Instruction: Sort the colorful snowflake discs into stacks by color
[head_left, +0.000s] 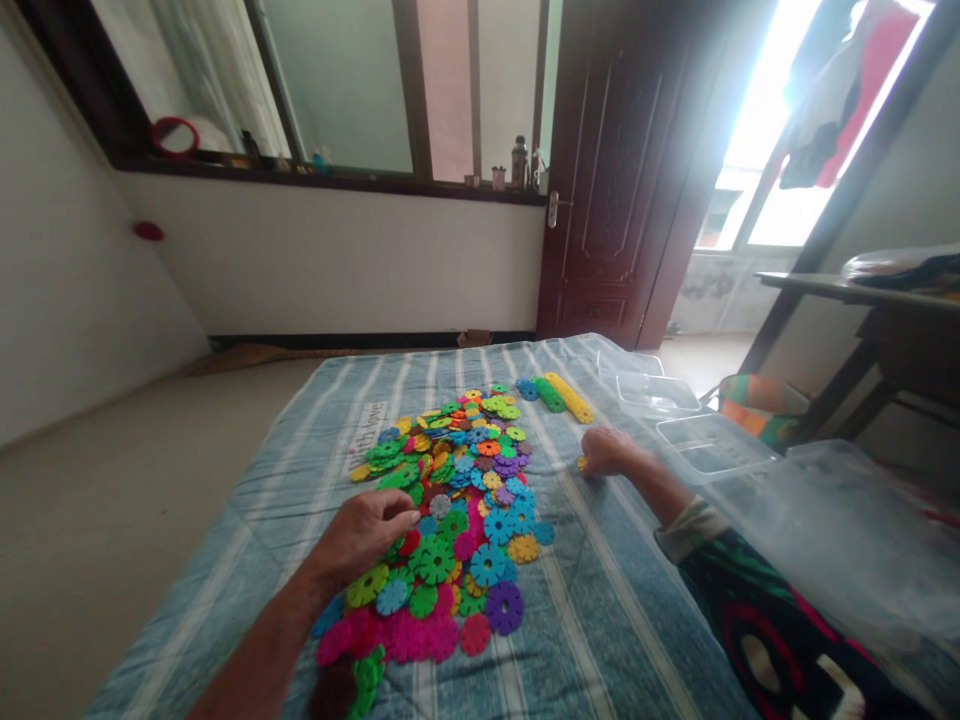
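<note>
A long heap of colourful plastic snowflake discs (453,523) spreads over the striped cloth. My left hand (367,535) rests over the heap's left side, fingers curled and thumb close to the forefinger; whatever may be between them is hidden. To the right of the heap, low over the cloth, my right hand (606,452) is closed, and a bit of yellow snowflake disc (582,463) shows at its fingertips. Just beyond it lie a yellow row of discs (569,398), a green row (550,394) and a shorter blue row (527,389), side by side.
Clear plastic boxes (716,447) stand along the right edge of the striped cloth (255,570). More clear plastic (840,540) lies beside my right forearm. A table (892,292) is farther right. The wall and a brown door (611,180) are beyond the far edge.
</note>
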